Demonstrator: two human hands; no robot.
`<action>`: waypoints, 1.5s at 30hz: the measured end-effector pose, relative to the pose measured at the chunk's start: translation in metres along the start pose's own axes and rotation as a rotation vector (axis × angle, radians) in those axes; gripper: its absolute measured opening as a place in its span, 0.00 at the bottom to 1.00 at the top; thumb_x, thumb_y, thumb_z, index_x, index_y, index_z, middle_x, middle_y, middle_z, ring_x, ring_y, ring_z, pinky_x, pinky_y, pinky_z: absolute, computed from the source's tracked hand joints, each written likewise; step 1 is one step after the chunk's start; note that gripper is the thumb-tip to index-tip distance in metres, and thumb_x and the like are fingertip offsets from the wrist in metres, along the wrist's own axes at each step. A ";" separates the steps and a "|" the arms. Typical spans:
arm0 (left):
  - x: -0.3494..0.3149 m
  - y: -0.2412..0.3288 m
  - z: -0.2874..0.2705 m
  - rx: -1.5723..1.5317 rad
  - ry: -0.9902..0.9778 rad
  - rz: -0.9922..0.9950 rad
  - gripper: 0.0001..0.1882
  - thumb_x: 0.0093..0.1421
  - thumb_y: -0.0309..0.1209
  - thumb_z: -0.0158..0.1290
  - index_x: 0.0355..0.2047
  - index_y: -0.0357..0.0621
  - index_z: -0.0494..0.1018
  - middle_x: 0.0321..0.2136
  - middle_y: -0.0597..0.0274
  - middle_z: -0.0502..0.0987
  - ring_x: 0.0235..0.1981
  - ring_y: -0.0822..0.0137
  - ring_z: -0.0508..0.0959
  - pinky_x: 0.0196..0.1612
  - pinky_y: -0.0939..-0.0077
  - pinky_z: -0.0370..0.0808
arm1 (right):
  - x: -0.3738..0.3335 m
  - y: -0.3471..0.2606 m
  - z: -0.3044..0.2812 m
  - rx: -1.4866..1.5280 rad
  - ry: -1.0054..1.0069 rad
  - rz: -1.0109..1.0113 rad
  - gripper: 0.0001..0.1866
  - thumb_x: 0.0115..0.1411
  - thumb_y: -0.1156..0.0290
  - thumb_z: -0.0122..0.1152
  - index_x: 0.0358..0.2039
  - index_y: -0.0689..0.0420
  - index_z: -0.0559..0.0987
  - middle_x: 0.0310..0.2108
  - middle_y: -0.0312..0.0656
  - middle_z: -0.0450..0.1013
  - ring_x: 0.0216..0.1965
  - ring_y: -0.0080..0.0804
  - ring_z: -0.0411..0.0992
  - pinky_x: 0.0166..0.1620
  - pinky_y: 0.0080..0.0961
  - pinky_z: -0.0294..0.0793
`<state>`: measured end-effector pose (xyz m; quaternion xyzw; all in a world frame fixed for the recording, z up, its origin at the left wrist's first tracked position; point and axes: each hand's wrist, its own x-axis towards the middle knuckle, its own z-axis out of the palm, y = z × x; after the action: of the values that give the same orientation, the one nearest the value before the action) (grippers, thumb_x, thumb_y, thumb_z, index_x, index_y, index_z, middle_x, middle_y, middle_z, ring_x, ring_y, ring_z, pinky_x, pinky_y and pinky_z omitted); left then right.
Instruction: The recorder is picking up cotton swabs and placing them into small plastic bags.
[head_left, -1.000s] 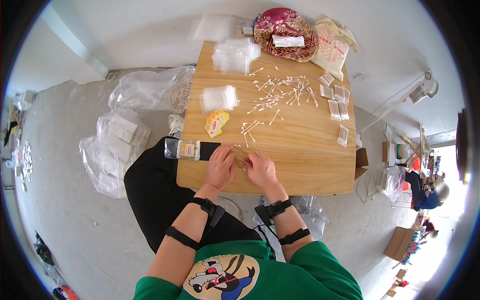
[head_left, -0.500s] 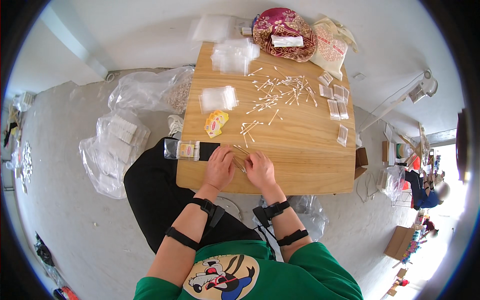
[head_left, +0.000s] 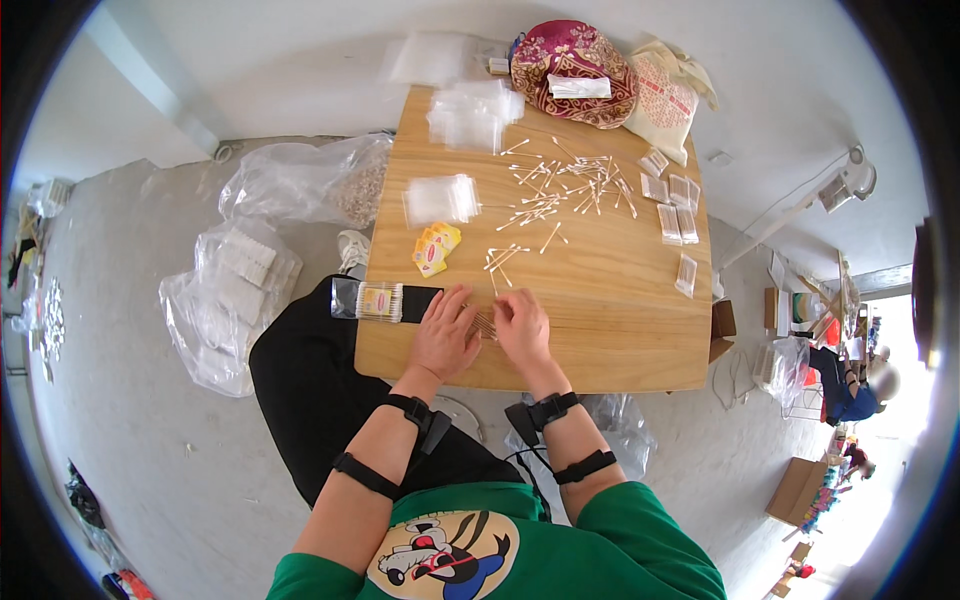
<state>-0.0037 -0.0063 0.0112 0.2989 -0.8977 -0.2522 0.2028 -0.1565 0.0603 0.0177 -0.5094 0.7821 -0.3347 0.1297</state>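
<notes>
My left hand (head_left: 447,335) lies on the wooden table near its front edge, fingers stretched out beside the right end of a black strip (head_left: 422,304). My right hand (head_left: 523,327) is closed, its thumb and fingertips pinching a cotton swab (head_left: 494,283) that points away from me. Between the hands lie several more swabs (head_left: 486,326), partly covered by the fingers. On the strip's left part sits a clear packet of cotton swabs (head_left: 380,301) with a yellow and red label. A few loose swabs (head_left: 507,258) rest just beyond my hands.
A heap of loose swabs (head_left: 595,180) covers the table's middle back. Yellow cards (head_left: 436,248) and clear bags (head_left: 441,199) lie at left, filled packets (head_left: 679,222) at right. A patterned cloth bundle (head_left: 570,60) stands at the back. Plastic sacks (head_left: 235,290) sit on the floor at left.
My right hand has shifted slightly, its fingertips now closed around a swab. The left hand has moved a little to the right over the swabs between the hands.
</notes>
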 end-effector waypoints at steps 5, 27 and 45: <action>-0.001 -0.002 0.003 -0.051 0.072 -0.004 0.17 0.51 0.31 0.57 0.42 0.42 0.73 0.50 0.55 0.70 0.61 0.56 0.65 0.67 0.60 0.58 | 0.025 -0.004 0.005 -0.175 0.227 0.061 0.09 0.52 0.69 0.66 0.33 0.55 0.76 0.34 0.44 0.72 0.40 0.47 0.72 0.41 0.40 0.73; -0.001 -0.001 0.004 -0.065 0.144 0.010 0.13 0.55 0.31 0.54 0.41 0.42 0.73 0.49 0.53 0.72 0.58 0.52 0.69 0.64 0.55 0.62 | 0.056 0.026 -0.009 -0.077 0.141 -0.025 0.17 0.50 0.71 0.66 0.43 0.51 0.78 0.46 0.43 0.70 0.44 0.46 0.72 0.46 0.37 0.74; 0.001 -0.004 0.008 -0.033 0.172 -0.038 0.24 0.56 0.31 0.54 0.54 0.37 0.68 0.57 0.48 0.68 0.58 0.48 0.67 0.63 0.58 0.62 | 0.023 0.006 -0.001 0.137 -0.090 0.036 0.03 0.52 0.72 0.65 0.26 0.54 0.79 0.27 0.40 0.73 0.32 0.40 0.74 0.36 0.36 0.74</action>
<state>-0.0071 -0.0067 0.0028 0.3329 -0.8670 -0.2439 0.2794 -0.1716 0.0414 0.0174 -0.4997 0.7599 -0.3618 0.2051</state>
